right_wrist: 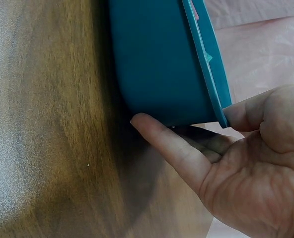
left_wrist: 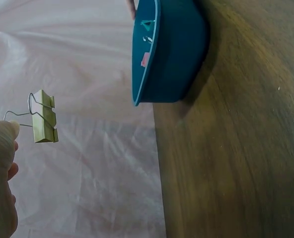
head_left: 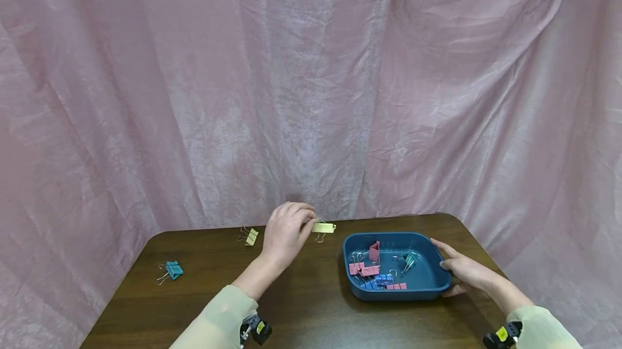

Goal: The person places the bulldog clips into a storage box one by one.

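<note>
My left hand (head_left: 286,233) pinches a yellow binder clip (head_left: 323,228) near the table's back edge. In the left wrist view the thumb and fingertips hold one wire handle, and the clip's yellow body (left_wrist: 43,119) points away from the hand. My right hand (head_left: 468,270) grips the right end of a blue plastic bin (head_left: 423,295), with a digit on the rim and another finger (right_wrist: 169,148) against the lower outer wall. Inside the bin lie several pink binder clips (head_left: 370,271), blue ones (head_left: 384,280) and a green one (head_left: 410,260).
Another yellow binder clip (head_left: 251,237) lies near the back edge, left of my left hand. A teal binder clip (head_left: 174,269) lies at the table's left. The brown wooden table (head_left: 194,306) has rounded back corners, and a pink curtain (head_left: 311,95) hangs behind it.
</note>
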Demonstrator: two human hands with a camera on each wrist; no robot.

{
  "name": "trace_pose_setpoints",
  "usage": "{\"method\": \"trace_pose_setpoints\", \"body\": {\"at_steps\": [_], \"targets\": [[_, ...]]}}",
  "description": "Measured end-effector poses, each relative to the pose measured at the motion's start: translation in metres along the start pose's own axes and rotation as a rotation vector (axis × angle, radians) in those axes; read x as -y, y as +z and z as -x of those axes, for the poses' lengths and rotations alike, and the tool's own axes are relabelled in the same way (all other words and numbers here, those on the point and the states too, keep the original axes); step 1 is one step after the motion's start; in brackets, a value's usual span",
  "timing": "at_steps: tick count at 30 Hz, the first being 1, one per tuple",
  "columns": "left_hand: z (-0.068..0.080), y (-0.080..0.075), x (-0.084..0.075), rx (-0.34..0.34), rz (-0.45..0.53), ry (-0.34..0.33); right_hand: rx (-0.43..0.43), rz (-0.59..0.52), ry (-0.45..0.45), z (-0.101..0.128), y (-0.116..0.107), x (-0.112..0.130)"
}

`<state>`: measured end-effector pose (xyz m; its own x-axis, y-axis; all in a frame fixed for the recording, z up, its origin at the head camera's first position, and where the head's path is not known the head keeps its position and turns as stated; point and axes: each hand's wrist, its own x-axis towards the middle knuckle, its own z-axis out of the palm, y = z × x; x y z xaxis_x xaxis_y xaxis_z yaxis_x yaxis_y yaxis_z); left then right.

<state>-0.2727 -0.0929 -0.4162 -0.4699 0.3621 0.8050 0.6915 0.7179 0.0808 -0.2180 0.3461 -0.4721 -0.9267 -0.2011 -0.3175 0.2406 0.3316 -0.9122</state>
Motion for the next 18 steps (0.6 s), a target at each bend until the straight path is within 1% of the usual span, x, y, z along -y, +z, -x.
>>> {"method": "trace_pose_setpoints", "body": {"at_steps": [6, 18], "targets": [[0.000, 0.003, -0.006, 0.024, 0.004, -0.007, 0.001, -0.001, 0.003, 0.000, 0.000, 0.000], [0.000, 0.011, -0.018, 0.027, 0.024, 0.007, -0.007, -0.006, 0.012, 0.001, 0.001, 0.002]]}}
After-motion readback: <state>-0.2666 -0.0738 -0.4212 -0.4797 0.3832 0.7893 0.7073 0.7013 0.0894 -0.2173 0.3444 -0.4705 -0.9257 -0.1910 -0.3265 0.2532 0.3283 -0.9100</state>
